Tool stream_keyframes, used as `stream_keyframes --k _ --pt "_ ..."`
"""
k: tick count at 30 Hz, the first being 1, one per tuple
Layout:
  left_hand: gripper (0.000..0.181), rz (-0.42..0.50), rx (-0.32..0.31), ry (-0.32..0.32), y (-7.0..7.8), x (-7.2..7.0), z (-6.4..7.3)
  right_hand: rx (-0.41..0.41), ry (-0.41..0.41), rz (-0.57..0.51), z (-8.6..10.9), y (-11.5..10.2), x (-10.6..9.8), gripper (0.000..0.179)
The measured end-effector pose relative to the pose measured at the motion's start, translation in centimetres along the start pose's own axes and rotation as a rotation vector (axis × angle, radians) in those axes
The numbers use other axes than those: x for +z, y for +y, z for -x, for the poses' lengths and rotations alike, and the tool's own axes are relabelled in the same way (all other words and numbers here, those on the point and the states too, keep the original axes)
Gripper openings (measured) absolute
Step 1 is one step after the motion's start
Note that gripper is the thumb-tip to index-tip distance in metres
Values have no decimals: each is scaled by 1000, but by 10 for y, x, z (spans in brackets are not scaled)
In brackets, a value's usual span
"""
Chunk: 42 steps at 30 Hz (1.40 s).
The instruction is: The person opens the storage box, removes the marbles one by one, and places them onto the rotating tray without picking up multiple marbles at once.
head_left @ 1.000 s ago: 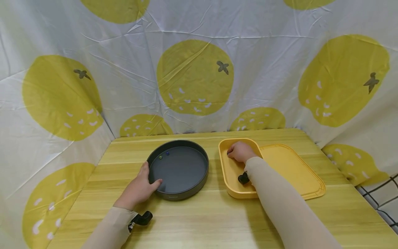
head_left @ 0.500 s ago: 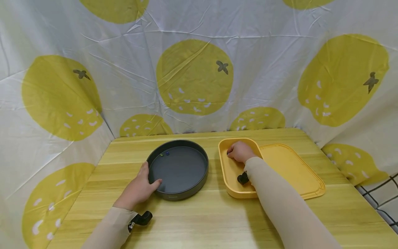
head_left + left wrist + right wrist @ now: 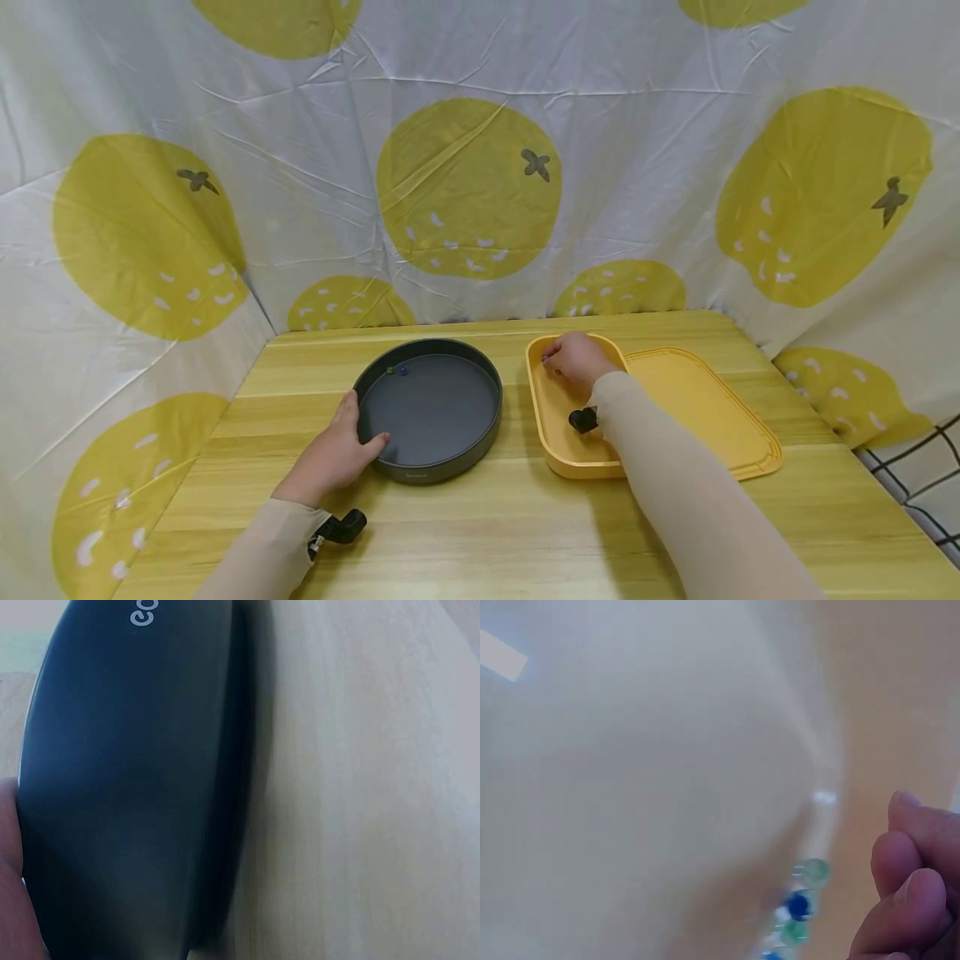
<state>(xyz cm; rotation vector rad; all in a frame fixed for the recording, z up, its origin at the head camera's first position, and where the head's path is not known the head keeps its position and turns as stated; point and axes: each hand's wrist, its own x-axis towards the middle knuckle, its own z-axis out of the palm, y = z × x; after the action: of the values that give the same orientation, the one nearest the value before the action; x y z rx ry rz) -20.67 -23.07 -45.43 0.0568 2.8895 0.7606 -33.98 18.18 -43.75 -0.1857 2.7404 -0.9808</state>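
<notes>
In the head view, my left hand [image 3: 335, 454] holds the near-left side of a round dark grey pan [image 3: 435, 408], with the thumb over the rim. Two small marbles, one greenish [image 3: 390, 370] and one blue [image 3: 403, 371], lie in the pan's far left. My right hand [image 3: 576, 360] is inside the far end of a yellow rectangular tray [image 3: 558, 433]. Its fingers are curled with the tips close together; whether a marble is between them is hidden. Several green and blue glass marbles [image 3: 799, 906] sit along the tray's edge beside these fingers in the right wrist view.
A flat yellow lid [image 3: 697, 400] lies on the wooden table [image 3: 480, 542], partly under or against the tray's right side. Behind the table hangs a white curtain [image 3: 315, 192] with a yellow fruit print. A black wire rack [image 3: 918, 475] stands past the right edge.
My right hand has lifted slightly and shifted a little left within the tray. The greenish marble in the pan has rolled back toward the blue one. My left hand stays put.
</notes>
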Motion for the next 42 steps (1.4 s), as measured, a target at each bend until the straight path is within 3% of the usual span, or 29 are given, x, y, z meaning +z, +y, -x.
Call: stream_keyframes --k 4,10,18,24,34,42 --pt "108 4 0 -3 0 0 0 17 -11 -95 4 -16 -10 27" --pt "107 9 -1 -2 0 -1 1 -45 -7 -89 3 -52 -13 31" --pt "108 -5 11 5 1 -2 0 -165 -54 -40 2 -110 14 32" --pt "108 -5 9 4 1 -2 0 -212 -69 5 3 -138 35 30" --pt "110 3 -17 -8 1 0 -1 -252 -127 -58 4 -149 49 30" --pt "109 3 -15 -6 -1 1 -1 -221 -90 -85 5 -131 36 35"
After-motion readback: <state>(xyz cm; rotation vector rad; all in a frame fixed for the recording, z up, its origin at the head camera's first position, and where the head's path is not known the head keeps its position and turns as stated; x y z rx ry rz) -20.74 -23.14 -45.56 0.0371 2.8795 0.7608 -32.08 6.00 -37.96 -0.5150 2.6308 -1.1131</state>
